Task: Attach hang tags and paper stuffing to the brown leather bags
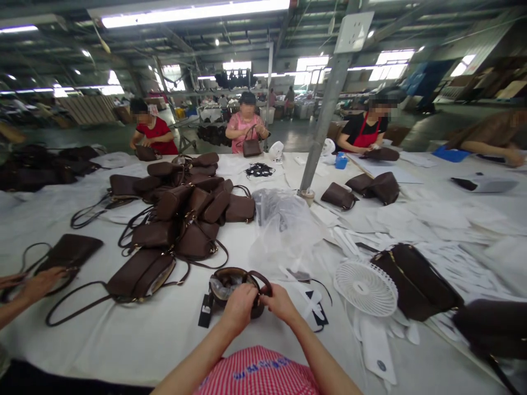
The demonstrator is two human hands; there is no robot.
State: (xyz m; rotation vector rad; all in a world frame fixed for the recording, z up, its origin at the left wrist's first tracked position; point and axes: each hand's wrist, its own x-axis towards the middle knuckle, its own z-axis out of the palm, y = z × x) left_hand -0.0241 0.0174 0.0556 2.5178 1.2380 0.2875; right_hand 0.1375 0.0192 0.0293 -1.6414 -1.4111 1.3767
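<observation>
Right in front of me a small brown handbag (220,274) sits on the white table, its top open and pale stuffing showing inside. My left hand (241,307) is closed at the bag's near rim. With fingers pinched, my right hand (280,302) grips the bag's short curved handle (260,278) close to where it joins the rim. The exact spot between my fingertips is hidden. A black tag (205,311) hangs at the bag's left side. To the right of my hands lie black tags with white strips (316,307).
A heap of brown handbags (181,206) with straps rises at left, beside crumpled clear plastic (284,230). A white fan (366,288) and larger dark bags (418,280) stand at right. A metal post (323,115) rises mid-table. A co-worker's hands (37,288) hold a bag at far left.
</observation>
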